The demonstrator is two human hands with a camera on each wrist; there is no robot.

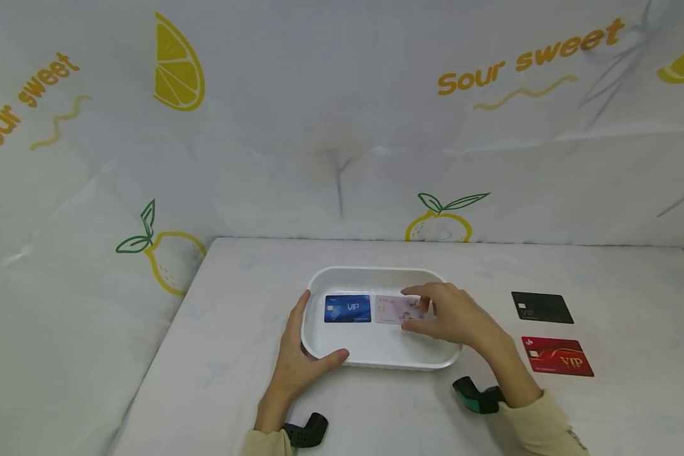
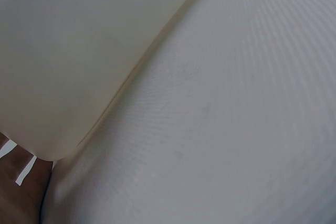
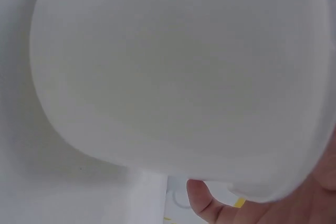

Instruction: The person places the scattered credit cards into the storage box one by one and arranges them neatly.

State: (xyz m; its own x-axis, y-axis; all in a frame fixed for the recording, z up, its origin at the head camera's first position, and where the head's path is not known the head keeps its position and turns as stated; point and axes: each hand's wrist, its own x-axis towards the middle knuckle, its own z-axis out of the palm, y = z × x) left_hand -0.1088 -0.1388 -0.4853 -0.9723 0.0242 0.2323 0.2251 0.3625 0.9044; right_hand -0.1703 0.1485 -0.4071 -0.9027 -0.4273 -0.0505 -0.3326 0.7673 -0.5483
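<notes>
A shallow white tray (image 1: 393,348) with rounded corners sits on the table. Inside it lie a blue VIP card (image 1: 348,309) and, just to its right, a pale pink VIP card (image 1: 389,310). My left hand (image 1: 300,361) holds the tray's left end, thumb over the near rim and fingers along the outer side. My right hand (image 1: 453,315) reaches over the tray's right end and grips the pink card between thumb and fingers, at its near and far edges; the hand covers the card's right end. In both wrist views the tray wall (image 3: 178,77) hides most of the fingers.
Right of the tray, a black VIP card (image 1: 543,308) lies on the white table (image 1: 216,380), with a red VIP card (image 1: 557,356) nearer me. Behind the table hangs a white sheet (image 1: 296,126) printed with lemons and lettering. Each wrist wears a black device.
</notes>
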